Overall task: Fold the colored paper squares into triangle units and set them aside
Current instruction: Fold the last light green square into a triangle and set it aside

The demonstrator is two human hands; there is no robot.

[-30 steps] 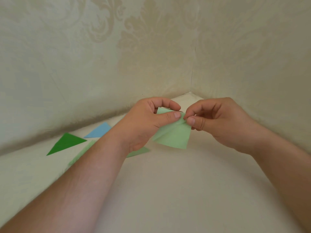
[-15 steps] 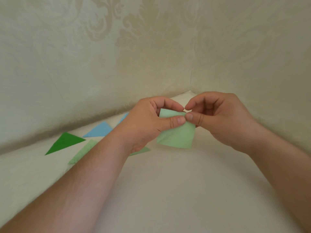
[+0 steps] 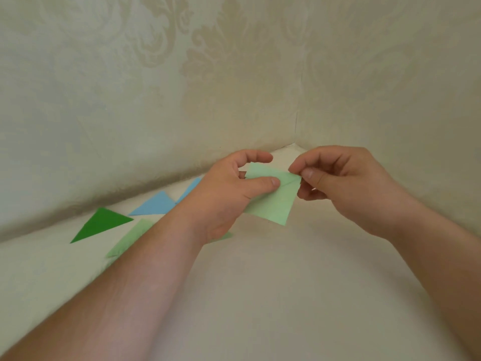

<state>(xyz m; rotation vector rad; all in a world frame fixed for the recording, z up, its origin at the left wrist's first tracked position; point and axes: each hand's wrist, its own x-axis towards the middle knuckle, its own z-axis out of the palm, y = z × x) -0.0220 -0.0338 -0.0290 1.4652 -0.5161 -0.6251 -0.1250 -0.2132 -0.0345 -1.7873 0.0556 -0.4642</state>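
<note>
Pale green paper square point(image 3: 273, 201), one piece, is held in the air above the cream counter point(image 3: 260, 295) by both hands. Left hand point(image 3: 229, 194) pinches its left side, thumb on top. Right hand point(image 3: 346, 183) pinches its upper right corner with curled fingers point(image 3: 299, 166). Four folded triangles lie at left: one dark green triangle point(image 3: 100, 226), two blue triangles point(image 3: 156, 204), one light green triangle point(image 3: 130, 238) partly under the forearm.

A cream tabletop point(image 3: 260, 295) fills the corner. At about ten o'clock lie a dark green triangle point(image 3: 100, 227), a light blue triangle point(image 3: 156, 204) and a pale green triangle point(image 3: 130, 238).
</note>
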